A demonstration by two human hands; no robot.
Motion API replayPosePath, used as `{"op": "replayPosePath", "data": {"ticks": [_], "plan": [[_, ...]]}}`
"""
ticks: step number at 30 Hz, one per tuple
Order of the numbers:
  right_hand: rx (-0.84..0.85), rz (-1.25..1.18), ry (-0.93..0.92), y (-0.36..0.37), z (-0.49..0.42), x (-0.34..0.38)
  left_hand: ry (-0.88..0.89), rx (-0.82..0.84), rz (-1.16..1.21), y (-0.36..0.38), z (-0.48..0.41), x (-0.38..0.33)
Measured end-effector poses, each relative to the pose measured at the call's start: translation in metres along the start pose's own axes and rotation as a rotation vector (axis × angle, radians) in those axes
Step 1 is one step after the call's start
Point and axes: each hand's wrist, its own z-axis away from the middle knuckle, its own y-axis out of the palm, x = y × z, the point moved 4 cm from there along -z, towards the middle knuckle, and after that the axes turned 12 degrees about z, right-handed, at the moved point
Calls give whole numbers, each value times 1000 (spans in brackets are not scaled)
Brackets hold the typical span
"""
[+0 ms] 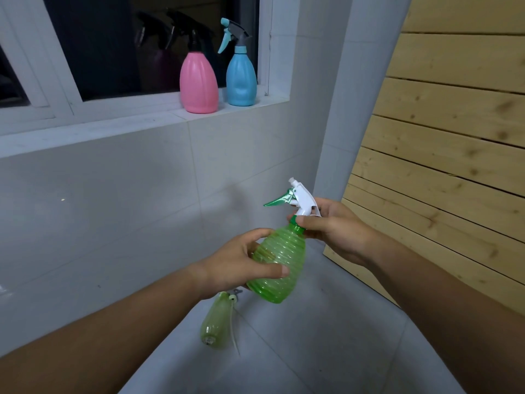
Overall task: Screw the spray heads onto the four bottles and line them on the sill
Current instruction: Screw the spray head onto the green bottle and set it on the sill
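Note:
I hold a ribbed, clear green bottle in mid-air at the centre of the view. My left hand wraps around its body. My right hand grips the collar of the white spray head with a green trigger, which sits on the bottle's neck. On the white window sill stand a pink bottle with a black spray head and, to its right, a blue bottle with a grey and teal head. A pale green bottle lies on the floor below my hands, a spray head with its tube beside it.
A tiled wall runs below the sill and a light tiled floor spreads under my arms. Wooden slat panelling stands at the right. The dark window pane reflects the bottles.

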Motion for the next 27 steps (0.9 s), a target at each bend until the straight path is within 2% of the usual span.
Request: {"op": "replayPosePath", "data": {"ticks": [5, 11, 15, 17, 20, 25, 27], "plan": [[-77, 206, 26, 4, 1, -4, -15, 33, -8, 4, 0, 5], [-19, -12, -8, 0, 0, 1, 2, 7, 0, 2, -1, 0], [-94, 193, 20, 4, 3, -3, -11, 26, -10, 4, -1, 3], [-96, 150, 30, 3, 2, -3, -13, 14, -12, 4, -2, 3], [-60, -36, 8, 0, 2, 1, 3, -3, -19, 1, -3, 1], [-87, 112, -4, 2, 3, 0, -6, 5, -19, 2, -3, 4], [-80, 38, 12, 2, 2, 1, -1, 2, -13, 1, -3, 2]]}}
